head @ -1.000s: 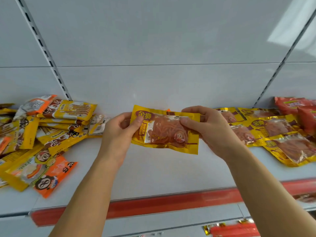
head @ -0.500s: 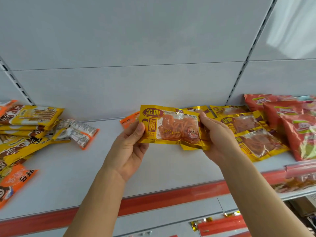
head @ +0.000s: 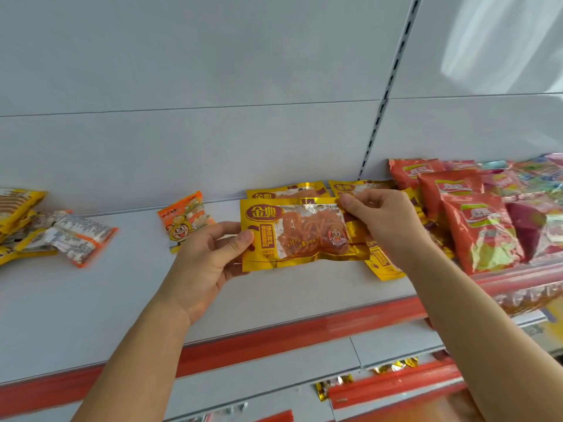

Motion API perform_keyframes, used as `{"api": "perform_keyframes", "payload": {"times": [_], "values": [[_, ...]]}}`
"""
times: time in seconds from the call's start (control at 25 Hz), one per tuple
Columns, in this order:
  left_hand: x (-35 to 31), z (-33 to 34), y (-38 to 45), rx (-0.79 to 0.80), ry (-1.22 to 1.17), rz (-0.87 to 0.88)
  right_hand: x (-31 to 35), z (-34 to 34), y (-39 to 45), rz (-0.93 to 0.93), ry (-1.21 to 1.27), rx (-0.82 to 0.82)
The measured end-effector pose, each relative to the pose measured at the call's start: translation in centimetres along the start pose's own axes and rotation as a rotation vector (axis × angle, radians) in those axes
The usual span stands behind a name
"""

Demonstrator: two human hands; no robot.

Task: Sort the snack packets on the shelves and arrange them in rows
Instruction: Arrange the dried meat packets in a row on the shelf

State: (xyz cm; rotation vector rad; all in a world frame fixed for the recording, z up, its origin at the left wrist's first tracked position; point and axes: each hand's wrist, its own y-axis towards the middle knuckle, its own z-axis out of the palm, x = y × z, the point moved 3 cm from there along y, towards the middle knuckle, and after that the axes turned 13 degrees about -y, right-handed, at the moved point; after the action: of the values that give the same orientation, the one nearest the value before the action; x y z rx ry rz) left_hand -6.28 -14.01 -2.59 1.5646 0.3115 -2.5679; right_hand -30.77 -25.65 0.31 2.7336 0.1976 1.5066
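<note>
Hands hold a yellow packet (head: pixel 300 231) just above the white shelf (head: pixel 122 300), near its back edge. Left hand (head: pixel 210 263) pinches the packet's left end, thumb on top; right hand (head: pixel 385 220) pinches its top right corner. Matching yellow packets (head: pixel 359 187) lie behind, red packets (head: pixel 481 226) toward the right end, an orange packet (head: pixel 185 220) left of them.
</note>
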Motion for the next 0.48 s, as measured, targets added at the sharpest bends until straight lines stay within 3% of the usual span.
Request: {"api": "perform_keyframes", "payload": {"times": [0.16, 0.48], "values": [[1.2, 1.0, -0.3, 0.05, 0.504, 0.089, -1.1, -2.0, 0.7, -0.084, -0.326, 0.036], [2.7, 1.1, -1.6, -0.084, 0.819, 0.194, -3.2, -1.0, 0.2, -0.166, -0.619, 0.051]]}}
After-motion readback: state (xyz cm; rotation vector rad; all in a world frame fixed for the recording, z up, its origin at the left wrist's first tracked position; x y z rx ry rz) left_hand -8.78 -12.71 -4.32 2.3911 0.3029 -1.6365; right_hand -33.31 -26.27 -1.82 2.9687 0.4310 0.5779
